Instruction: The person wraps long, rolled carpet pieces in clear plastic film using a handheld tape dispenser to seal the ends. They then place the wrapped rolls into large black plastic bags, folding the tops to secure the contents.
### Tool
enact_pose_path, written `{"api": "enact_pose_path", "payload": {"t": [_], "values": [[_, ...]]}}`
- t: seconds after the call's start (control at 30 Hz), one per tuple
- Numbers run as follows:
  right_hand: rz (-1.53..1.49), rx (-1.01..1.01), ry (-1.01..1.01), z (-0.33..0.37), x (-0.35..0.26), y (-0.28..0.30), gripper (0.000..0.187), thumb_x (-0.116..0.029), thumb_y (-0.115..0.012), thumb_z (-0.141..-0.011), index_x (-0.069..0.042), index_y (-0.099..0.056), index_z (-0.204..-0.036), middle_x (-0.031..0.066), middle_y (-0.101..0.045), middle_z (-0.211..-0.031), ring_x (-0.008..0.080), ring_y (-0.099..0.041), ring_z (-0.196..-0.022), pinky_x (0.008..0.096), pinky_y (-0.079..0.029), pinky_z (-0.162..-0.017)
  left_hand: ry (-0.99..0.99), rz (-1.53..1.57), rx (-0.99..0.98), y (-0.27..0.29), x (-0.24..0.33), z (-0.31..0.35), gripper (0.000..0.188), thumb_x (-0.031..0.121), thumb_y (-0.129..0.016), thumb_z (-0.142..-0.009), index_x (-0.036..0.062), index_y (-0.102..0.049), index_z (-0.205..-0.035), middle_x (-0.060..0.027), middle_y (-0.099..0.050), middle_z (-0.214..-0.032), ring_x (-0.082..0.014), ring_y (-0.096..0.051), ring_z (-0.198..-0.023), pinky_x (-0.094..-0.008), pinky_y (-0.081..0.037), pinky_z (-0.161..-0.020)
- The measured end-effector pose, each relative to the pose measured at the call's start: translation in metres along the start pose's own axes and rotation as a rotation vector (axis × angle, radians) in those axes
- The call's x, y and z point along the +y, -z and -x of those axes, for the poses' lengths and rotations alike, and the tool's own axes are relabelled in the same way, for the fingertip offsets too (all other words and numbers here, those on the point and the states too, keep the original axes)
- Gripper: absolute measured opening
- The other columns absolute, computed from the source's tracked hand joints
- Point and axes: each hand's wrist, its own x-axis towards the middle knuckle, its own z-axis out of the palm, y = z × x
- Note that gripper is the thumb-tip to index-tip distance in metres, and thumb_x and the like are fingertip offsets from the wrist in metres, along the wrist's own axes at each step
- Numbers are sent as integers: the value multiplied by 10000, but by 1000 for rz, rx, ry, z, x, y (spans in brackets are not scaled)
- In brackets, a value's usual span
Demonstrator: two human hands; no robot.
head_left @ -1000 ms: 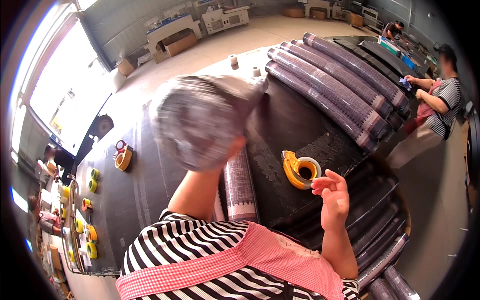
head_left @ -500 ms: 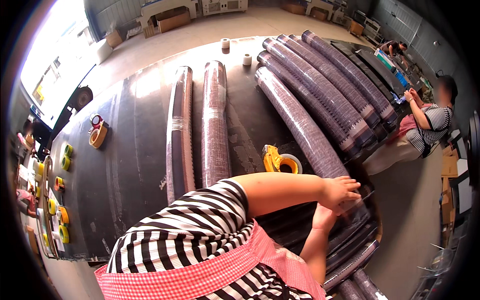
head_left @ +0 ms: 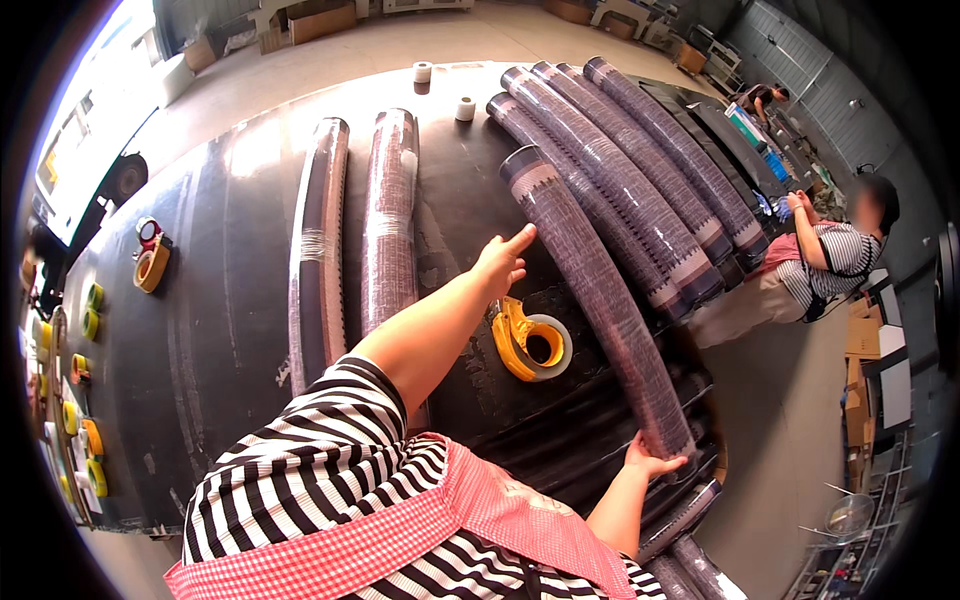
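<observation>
A grey-purple rolled carpet [head_left: 600, 295] lies slantwise in front of me, with a dark band and toothed border at its far end. My right hand [head_left: 648, 460] grips its near end at the table's edge, fingers partly hidden by the roll. My left hand [head_left: 506, 264] hovers left of the roll's upper part, thumb and fingers stretched out, holding nothing. Between my arms, a yellow tape dispenser [head_left: 530, 342] with a wide roll of tape rests on the dark table [head_left: 215, 330].
Several wrapped carpet rolls [head_left: 615, 165] lie side by side to the right. Two more, including a shiny carpet roll [head_left: 390, 220], lie left of my arm. Tape rolls [head_left: 150, 262] sit at the far left. A co-worker [head_left: 835, 245] stands beyond the table's right edge.
My left hand has left the roll's near end and moved up and left, opening. The roll's border now shows at its far end. My right hand remains at the near end.
</observation>
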Motion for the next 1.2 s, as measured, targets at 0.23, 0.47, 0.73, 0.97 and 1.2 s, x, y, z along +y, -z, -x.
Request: {"api": "enact_pose_path", "payload": {"t": [0.23,0.47,0.73,0.97,1.2], "values": [[-122,150,-23,-35,0,44,935,-811,-580,-746,-151,-521,-1405,79,-555,-1430,327,-523,-1286,516,-411,-1040,-36,54,-74,-55,28,14,1297,473,-837,-780,173,141,-1577,-158,-336,-1549,-346,-371,-1369,-469,-391,-1019],[-476,-251,232,-68,-83,87,873,-761,-534,-778,-95,-590,-1339,120,-613,-1358,375,-562,-1249,564,-451,-1026,-439,-39,-817,-120,31,152,538,183,-877,-766,48,-615,-1216,-32,-667,-1119,-160,-600,-1071,-371,-480,-970],[-424,-292,373,-44,-133,98,832,-662,-618,-762,-73,-579,-1348,142,-591,-1381,387,-541,-1273,577,-426,-1060,-716,-365,-1026,-112,-1,219,726,214,-895,-715,-5,-551,-1315,-165,-633,-1252,-273,-594,-1179,-399,-421,-1074],[-333,-503,408,-60,-141,112,810,-575,-691,-748,-54,-570,-1357,162,-573,-1401,398,-522,-1295,588,-404,-1090,-380,-77,-932,-103,0,156,599,209,-827,-837,41,-516,-1320,-46,-638,-1167,-168,-583,-1097,-375,-479,-982],[-61,-542,-304,26,-7,-23,722,-373,-729,-831,86,-499,-1339,264,-530,-1391,412,-508,-1281,554,-435,-1084,-432,-346,-217,-5,70,17,339,248,-696,-911,55,-640,-1184,-39,-678,-1021,-136,-616,-874,-305,-516,-680]]}}
